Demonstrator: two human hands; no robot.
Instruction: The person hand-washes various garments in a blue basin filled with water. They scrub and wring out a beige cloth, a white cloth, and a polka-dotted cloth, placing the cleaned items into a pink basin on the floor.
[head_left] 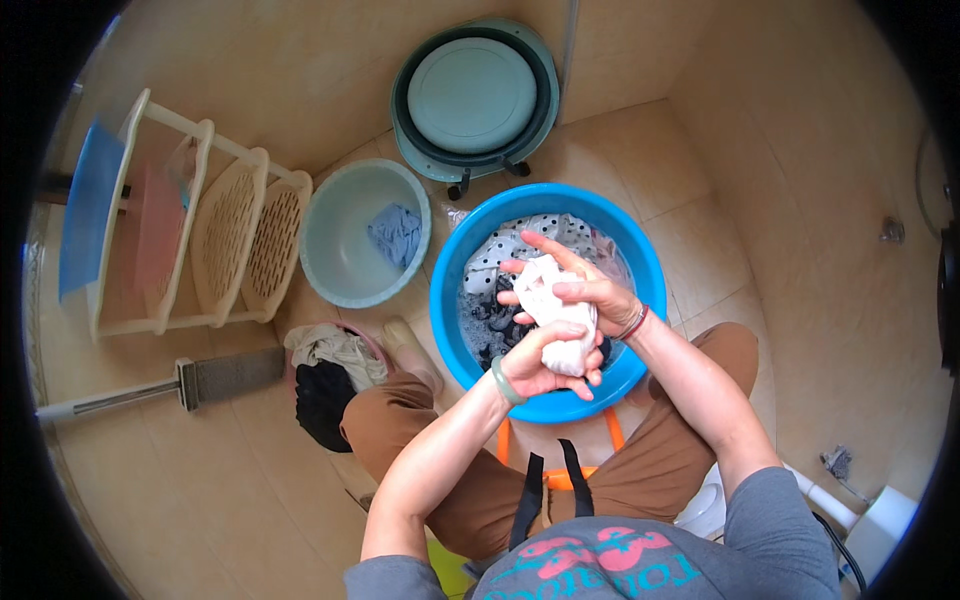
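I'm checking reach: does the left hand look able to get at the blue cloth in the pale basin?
Probably, if the left hand releases the white cloth; the blue cloth lies uncovered.

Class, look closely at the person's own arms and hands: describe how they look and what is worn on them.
Both arms come out of short grey sleeves, leaving the forearms uncovered. Neither the left hand nor the right hand wears a glove. A smooth, pale green bangle circles the left wrist; a thin, dark reddish bracelet circles the right.
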